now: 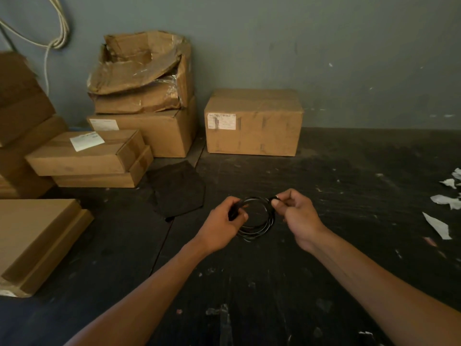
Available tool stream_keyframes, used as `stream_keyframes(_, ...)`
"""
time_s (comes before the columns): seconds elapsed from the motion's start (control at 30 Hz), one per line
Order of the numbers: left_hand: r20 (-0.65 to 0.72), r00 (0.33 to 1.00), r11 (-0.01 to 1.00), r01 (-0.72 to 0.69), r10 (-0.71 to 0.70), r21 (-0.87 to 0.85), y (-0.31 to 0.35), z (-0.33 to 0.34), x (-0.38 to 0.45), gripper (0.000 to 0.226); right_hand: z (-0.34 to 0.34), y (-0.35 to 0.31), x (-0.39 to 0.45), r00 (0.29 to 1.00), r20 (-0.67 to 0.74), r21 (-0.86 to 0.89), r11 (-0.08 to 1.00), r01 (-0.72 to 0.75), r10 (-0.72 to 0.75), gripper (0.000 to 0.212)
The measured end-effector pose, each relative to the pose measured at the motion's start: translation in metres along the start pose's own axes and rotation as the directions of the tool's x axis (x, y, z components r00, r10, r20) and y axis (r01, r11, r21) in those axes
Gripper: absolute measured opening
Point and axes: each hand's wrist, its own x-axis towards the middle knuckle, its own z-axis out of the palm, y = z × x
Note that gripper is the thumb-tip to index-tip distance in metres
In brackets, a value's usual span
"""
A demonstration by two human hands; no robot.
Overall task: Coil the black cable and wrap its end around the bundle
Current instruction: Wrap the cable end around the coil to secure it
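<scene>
The thin black cable [259,227] hangs as a round coil of several loops between my two hands, above the dark floor. My left hand [224,224] pinches the coil's left side, fingers closed on the bundle. My right hand [295,213] grips the coil's upper right, thumb and forefinger closed on a short piece of the cable near its end. The lower loops sag loosely below both hands. The plug itself is hidden by my fingers.
Cardboard boxes [253,122] stand along the grey wall and stack at the left [89,158]. A flat box [35,240] lies at near left. A black cloth [178,189] lies beyond my left hand. White paper scraps [439,224] litter the floor at right.
</scene>
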Motion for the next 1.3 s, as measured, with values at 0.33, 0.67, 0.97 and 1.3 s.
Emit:
stream_keyframes(0.33,0.149,0.965,0.726,0.259,-0.214,-0.637,-0.003,0.006,0.001,0.018,-0.011,0.001,0.009,0.962,-0.039,0.394,0.889,-0.235,0.271,0.015)
stream_keyframes(0.67,0.029,0.975,0.731,0.184,-0.220,-0.657,0.024,0.004,0.012,0.018,-0.016,0.039,-0.002,0.923,0.098,0.290,0.877,-0.384,0.372,0.012)
stream_keyframes(0.97,0.110,0.989,0.930,0.135,-0.104,-0.342,0.030,0.018,0.011,0.030,-0.063,0.067,-0.018,0.944,0.142,-0.437,0.874,-0.212,0.299,0.010)
stream_keyframes(1.3,0.270,0.945,0.945,0.245,-0.184,-0.215,0.004,0.058,0.002,0.038,-0.136,0.097,-0.053,0.693,0.060,-0.981,0.170,-0.092,0.718,0.038)
